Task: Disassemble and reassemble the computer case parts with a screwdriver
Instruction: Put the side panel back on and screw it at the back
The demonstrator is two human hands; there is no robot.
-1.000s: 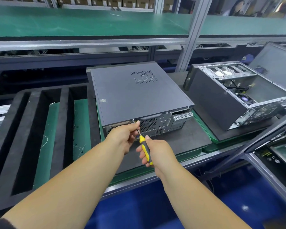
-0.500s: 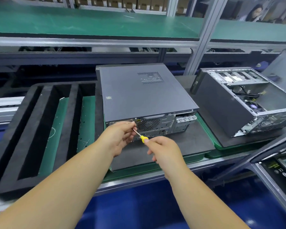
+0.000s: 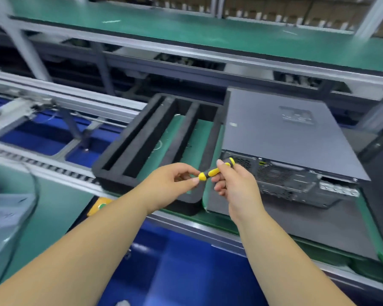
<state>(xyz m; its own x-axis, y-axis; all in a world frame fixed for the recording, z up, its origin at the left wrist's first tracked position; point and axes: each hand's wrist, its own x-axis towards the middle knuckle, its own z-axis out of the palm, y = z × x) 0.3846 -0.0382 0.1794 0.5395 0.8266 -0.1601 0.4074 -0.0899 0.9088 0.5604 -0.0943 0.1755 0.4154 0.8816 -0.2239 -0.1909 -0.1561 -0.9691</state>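
The dark grey computer case [image 3: 281, 138] lies flat on a grey mat [image 3: 301, 221], its rear panel [image 3: 292, 180] facing me. In front of the case's left rear corner, away from the panel, my right hand [image 3: 237, 186] grips the yellow-and-black screwdriver [image 3: 212, 172] by its handle. My left hand [image 3: 170, 180] pinches the yellow butt end of that handle with thumb and fingertips. The screwdriver's shaft is hidden behind my right hand. The whole view is blurred by motion.
A black foam tray [image 3: 128, 160] with long slots sits left of the case on the green belt. A clear plastic container [image 3: 2, 217] stands at the far left on a green bench. Metal conveyor rails [image 3: 60, 98] run behind, with a green shelf [image 3: 186, 29] above.
My view has swung left, so the second open case is out of sight. Both hands have pulled back from the rear panel, and my left hand now pinches the screwdriver's end.
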